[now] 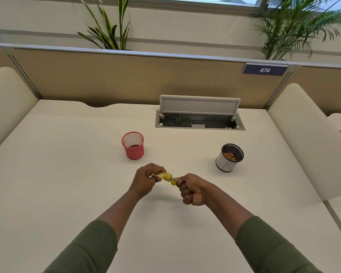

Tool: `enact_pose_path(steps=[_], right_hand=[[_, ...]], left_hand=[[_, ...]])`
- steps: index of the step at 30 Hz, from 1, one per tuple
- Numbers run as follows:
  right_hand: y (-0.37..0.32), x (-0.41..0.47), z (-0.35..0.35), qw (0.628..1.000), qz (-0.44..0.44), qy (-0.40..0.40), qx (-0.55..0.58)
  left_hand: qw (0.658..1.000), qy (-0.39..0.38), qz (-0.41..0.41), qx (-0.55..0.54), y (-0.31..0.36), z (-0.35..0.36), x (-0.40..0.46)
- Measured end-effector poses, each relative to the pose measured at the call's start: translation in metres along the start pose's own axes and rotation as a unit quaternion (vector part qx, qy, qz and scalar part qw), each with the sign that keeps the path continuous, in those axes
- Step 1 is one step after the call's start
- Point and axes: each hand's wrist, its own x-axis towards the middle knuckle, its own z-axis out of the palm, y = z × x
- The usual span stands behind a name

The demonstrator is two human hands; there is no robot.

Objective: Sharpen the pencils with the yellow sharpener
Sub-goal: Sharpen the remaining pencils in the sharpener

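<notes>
1. Yellow sharpener (165, 176) is held above the middle of the surface (67, 174), pinched in the curled fingers of the left hand (146, 180).
2. Right hand (191, 191) is fisted around a pencil (174, 180) whose tip enters the sharpener.
3. Pink mesh cup (133, 146) stands beyond the hands.
4. Black mesh cup (229, 158) with shavings stands toward the right edge.

White numerals "474" on a dark blue plate (264, 70) fixed at the top edge of the tan partition (126, 79), thin line markings on the white cup (225, 164) unreadable
</notes>
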Motion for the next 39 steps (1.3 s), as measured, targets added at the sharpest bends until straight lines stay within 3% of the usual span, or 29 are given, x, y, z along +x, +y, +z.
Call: enact_pose_path(steps=[4, 9, 16, 25, 30, 39], right_hand=[[0.0, -0.005, -0.008, 0.992, -0.062, -0.01, -0.111], [0.006, -0.004, -0.011, 0.954, -0.177, 0.027, -0.239], [0.018, -0.002, -0.018, 0.931, -0.276, 0.065, -0.231], [0.019, -0.002, -0.018, 0.92, -0.322, 0.078, -0.207], [0.019, 0.003, -0.016, 0.86, -0.389, 0.163, -0.286], [0.021, 0.01, -0.011, 0.761, -0.474, 0.196, -0.399]], left_hand=[[0.999, -0.008, -0.018, 0.026, -0.009, -0.003, 0.0], [0.998, -0.004, -0.054, -0.037, -0.008, -0.002, -0.001], [0.988, 0.003, -0.102, -0.113, -0.013, 0.002, 0.001], [0.987, -0.022, -0.119, -0.106, -0.014, 0.004, -0.001], [0.991, -0.045, -0.105, -0.068, -0.015, 0.004, -0.002], [0.994, -0.072, -0.083, -0.018, -0.01, 0.005, -0.002]])
